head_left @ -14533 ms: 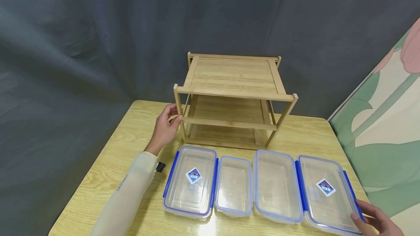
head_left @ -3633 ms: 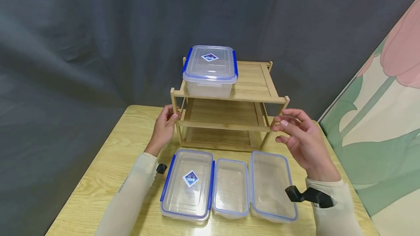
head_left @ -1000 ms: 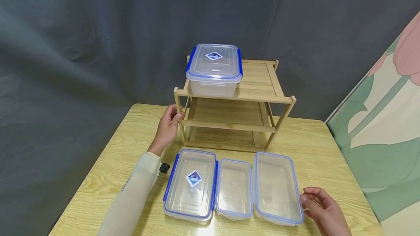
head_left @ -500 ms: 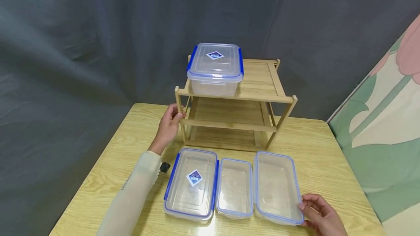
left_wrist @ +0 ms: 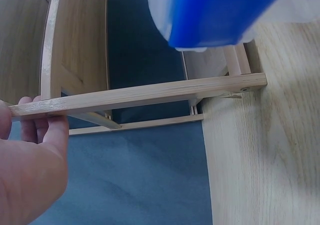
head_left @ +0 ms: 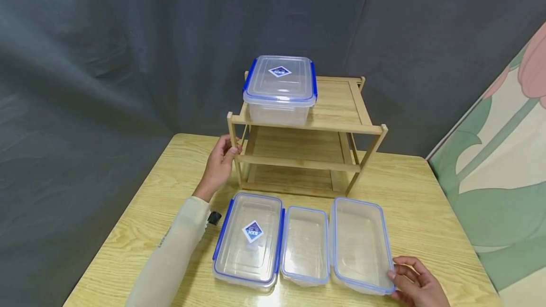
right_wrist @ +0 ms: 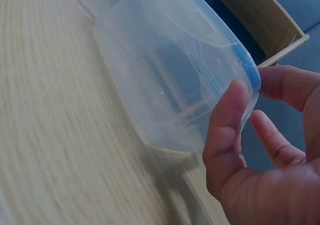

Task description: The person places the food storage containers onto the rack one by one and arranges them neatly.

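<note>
My left hand (head_left: pixel 218 167) grips the front left post of a three-level wooden rack (head_left: pixel 341 103); in the left wrist view its fingers and thumb lie round the post (left_wrist: pixel 150 97). On the rack's top shelf, at the left, stands a lidded clear food container (head_left: pixel 279 84) with blue side clips. At the right end of the row in front of the rack is a lidless clear food container (head_left: pixel 362 245) with a blue rim. My right hand (head_left: pixel 418 284) holds that container at its near right corner, thumb and fingers at the rim in the right wrist view.
Left of the held container lie a smaller lidless container (head_left: pixel 304 245) and a container with a blue-clipped lid (head_left: pixel 249 259). All stand close together on the wooden table (head_left: pixel 426 212). A dark curtain (head_left: pixel 149 37) hangs behind, and a flower-patterned cloth (head_left: pixel 507 155) borders the right.
The lidded container once at the row's right end now stands on the rack's top shelf. Lately my right hand has closed in on the lidless container's corner and taken hold. My left hand stays put.
</note>
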`<state>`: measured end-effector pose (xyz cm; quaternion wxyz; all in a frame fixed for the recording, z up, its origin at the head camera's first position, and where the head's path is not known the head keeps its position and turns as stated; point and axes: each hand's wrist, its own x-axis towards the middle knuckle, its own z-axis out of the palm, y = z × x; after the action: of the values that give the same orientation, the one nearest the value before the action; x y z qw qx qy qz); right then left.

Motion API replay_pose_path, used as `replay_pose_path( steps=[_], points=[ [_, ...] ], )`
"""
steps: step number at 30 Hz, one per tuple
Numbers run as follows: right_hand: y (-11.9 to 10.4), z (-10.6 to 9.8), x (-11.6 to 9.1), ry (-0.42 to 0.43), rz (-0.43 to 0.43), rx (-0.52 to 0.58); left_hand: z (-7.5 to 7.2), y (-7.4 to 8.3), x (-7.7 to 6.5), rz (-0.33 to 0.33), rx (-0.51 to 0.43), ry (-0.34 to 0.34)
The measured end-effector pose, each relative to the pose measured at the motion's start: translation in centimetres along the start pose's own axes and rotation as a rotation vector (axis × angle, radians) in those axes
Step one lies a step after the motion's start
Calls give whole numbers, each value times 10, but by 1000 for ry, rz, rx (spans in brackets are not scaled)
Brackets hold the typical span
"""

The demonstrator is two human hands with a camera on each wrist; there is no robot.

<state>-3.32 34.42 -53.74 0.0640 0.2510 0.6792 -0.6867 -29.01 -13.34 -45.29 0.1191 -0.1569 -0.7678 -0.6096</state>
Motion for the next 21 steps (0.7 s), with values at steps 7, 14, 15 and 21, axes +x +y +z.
replay_pose_path(
  steps=[7,14,15,21],
  points=[
    [-2,0,1,-20,76,-3,-2,0,-3,-17,10,10],
    [1,-2,2,-55,59,6,-2,-3,-5,-16,11,9],
    [1,-3,3,-59,65,3,-1,-3,-5,-16,11,7],
    [0,-5,5,-99,51,8,1,-3,-1,-9,33,5]
  ],
)
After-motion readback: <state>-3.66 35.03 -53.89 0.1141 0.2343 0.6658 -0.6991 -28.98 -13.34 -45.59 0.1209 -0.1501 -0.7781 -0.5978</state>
